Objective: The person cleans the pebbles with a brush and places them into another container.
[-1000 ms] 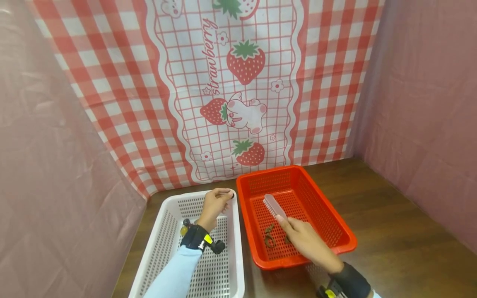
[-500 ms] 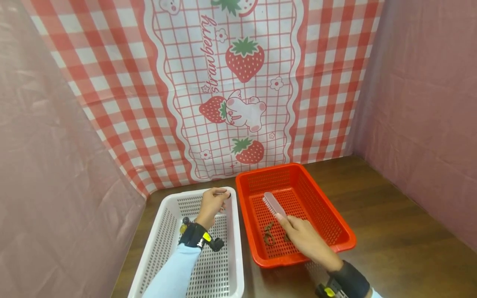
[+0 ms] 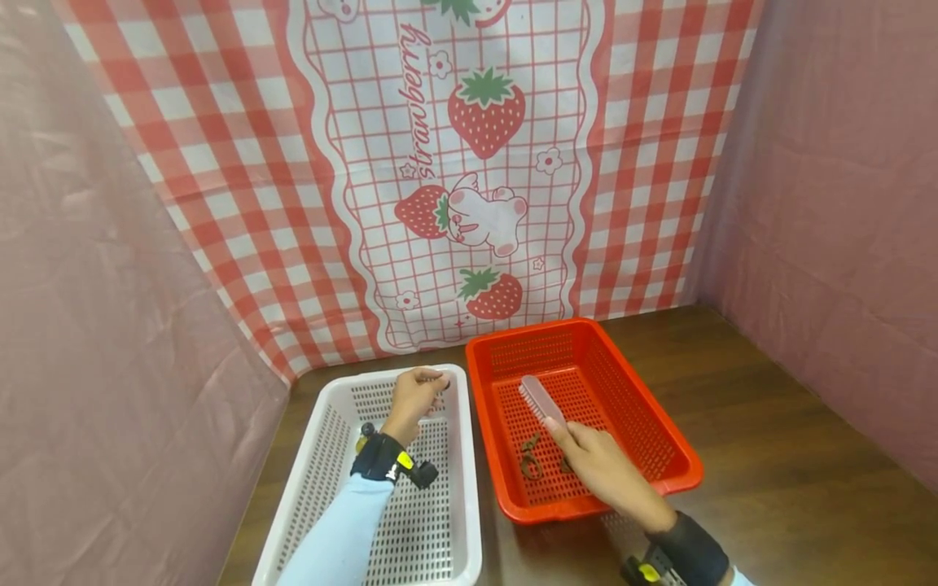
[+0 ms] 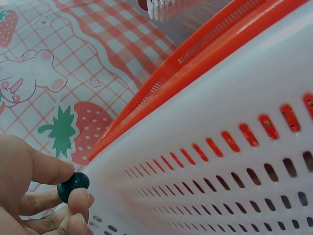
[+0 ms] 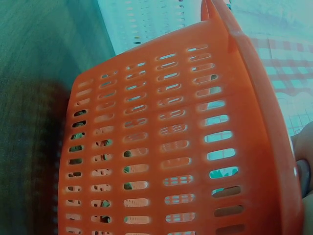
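Note:
My left hand (image 3: 414, 404) is over the far end of the white basket (image 3: 475, 496), beside its far right corner. Between thumb and fingers it pinches a small, shiny dark green ball (image 4: 76, 187), plainest in the left wrist view. My right hand (image 3: 604, 472) reaches over the near side of the red basket (image 3: 650, 400) and grips a pale pink brush (image 3: 541, 397) by its handle. The brush's white bristles face left, above the basket floor. In the right wrist view the basket wall hides most of that hand.
A dark ball (image 3: 368, 428) and a yellowish ball (image 3: 361, 443) lie in the white basket, partly behind my left wrist. Brownish-green curled pieces (image 3: 531, 466) lie in the red basket. Both baskets stand side by side on a wooden table (image 3: 784, 439), before a strawberry-print cloth (image 3: 542, 212).
My left hand has drawn slightly left, away from the white basket's corner rim, still pinching the ball. My right hand and the brush hold almost the same place.

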The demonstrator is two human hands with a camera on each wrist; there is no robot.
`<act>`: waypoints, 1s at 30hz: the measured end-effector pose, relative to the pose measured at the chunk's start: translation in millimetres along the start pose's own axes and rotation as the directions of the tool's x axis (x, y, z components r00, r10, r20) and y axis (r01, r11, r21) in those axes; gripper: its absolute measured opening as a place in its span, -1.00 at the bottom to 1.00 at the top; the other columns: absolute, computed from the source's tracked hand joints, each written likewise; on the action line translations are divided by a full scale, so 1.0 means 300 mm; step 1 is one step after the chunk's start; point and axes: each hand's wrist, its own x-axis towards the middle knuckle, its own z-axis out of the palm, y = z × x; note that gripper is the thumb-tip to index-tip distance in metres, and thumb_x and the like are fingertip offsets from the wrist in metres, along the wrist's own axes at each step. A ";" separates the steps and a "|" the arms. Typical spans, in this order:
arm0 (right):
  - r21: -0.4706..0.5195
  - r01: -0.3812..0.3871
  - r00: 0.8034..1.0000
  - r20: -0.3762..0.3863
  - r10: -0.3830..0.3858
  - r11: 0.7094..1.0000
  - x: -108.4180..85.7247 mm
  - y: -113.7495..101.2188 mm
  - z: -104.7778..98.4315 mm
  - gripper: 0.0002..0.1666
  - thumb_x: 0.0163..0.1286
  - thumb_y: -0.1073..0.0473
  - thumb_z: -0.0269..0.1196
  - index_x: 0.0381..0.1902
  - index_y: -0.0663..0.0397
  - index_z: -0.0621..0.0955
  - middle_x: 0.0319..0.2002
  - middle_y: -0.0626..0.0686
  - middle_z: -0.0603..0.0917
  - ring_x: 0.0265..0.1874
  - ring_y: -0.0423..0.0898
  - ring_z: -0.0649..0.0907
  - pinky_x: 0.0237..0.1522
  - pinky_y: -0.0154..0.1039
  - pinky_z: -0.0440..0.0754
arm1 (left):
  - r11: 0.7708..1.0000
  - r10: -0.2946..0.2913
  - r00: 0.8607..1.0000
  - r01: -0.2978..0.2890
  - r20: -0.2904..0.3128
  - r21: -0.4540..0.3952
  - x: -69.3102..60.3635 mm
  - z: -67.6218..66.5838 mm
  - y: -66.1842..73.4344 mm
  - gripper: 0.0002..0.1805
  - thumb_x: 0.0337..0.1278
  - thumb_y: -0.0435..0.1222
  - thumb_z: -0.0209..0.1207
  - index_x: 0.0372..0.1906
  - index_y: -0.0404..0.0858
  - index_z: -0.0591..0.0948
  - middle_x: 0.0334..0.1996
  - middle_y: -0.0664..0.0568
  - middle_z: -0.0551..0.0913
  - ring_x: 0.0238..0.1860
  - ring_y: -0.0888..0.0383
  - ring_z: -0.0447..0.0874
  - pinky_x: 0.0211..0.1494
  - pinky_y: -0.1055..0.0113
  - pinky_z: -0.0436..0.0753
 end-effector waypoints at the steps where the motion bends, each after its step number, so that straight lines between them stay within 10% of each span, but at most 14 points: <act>1: -0.002 -0.002 1.000 0.002 0.002 1.000 0.000 -0.001 0.000 -0.39 0.60 -0.36 -0.01 -0.35 0.02 0.55 -0.57 -0.06 0.42 -0.61 -0.19 0.31 -0.54 -0.33 0.23 | 1.000 -0.004 1.000 0.004 -0.002 0.005 0.001 -0.002 -0.001 -0.75 0.28 -0.30 0.36 -0.03 -0.35 0.71 -0.24 -0.10 0.74 -0.53 0.09 0.64 -0.55 0.36 0.58; 18: 0.023 -0.004 1.000 -0.002 0.004 1.000 0.003 -0.005 0.001 -0.41 0.61 -0.34 0.00 -0.25 0.02 0.60 -0.56 -0.04 0.47 -0.61 -0.18 0.37 -0.54 -0.32 0.29 | 0.990 -0.038 0.999 0.039 -0.012 0.136 0.024 -0.042 -0.039 -0.73 0.29 -0.26 0.34 0.00 -0.32 0.70 -0.19 -0.11 0.75 -0.35 -0.04 0.72 -0.25 0.08 0.74; 30: 0.025 0.002 1.000 0.003 -0.002 1.000 0.003 -0.004 -0.005 -0.42 0.61 -0.33 0.00 -0.20 0.03 0.60 -0.56 -0.03 0.48 -0.61 -0.17 0.37 -0.54 -0.32 0.29 | 0.968 -0.070 0.997 0.066 0.010 0.243 0.040 -0.055 -0.050 -0.74 0.25 -0.23 0.38 -0.05 -0.29 0.73 -0.20 -0.10 0.71 -0.40 0.06 0.67 -0.35 0.24 0.68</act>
